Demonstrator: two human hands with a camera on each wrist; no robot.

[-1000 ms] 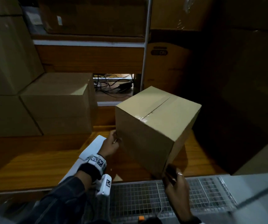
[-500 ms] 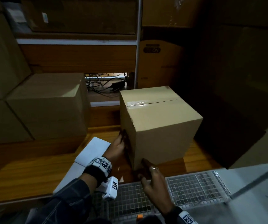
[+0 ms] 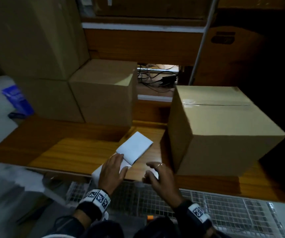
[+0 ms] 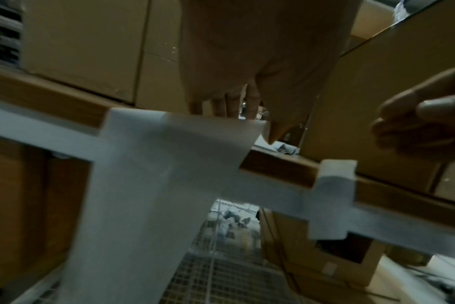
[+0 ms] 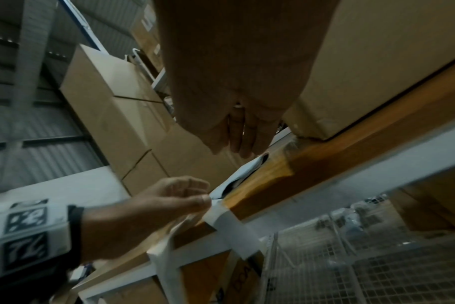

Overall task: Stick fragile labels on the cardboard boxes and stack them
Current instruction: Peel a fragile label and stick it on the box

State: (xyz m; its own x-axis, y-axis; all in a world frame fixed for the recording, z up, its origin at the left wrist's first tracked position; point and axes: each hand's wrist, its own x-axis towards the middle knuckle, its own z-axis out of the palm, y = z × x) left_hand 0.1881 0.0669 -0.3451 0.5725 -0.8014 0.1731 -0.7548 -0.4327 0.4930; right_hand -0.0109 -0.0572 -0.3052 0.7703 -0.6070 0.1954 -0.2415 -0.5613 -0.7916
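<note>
A taped cardboard box point(image 3: 220, 127) stands on the wooden shelf point(image 3: 79, 152) at the right, and both hands are off it. A white folded strip of labels point(image 3: 135, 148) lies left of the box and hangs over the shelf's front edge point(image 4: 169, 164). My left hand point(image 3: 112, 170) rests on that strip with its fingers laid over it, thumb at the strip's right edge. My right hand point(image 3: 157, 174) hovers at the shelf edge between strip and box, fingers loosely bent, holding nothing. A small white piece point(image 4: 335, 179) sits on the shelf edge under it.
Another cardboard box point(image 3: 102, 93) sits at the back left beside taller stacks point(image 3: 35, 40). Cables point(image 3: 157, 76) lie in the gap behind. A metal post point(image 3: 202, 42) rises at the back. A wire mesh cart point(image 3: 207, 212) stands below the shelf front. At far left is a blue object point(image 3: 18, 100).
The box was turned and set square on the shelf. Both hands have let go of it: the left moved onto the label strip, the right drew back to the shelf edge.
</note>
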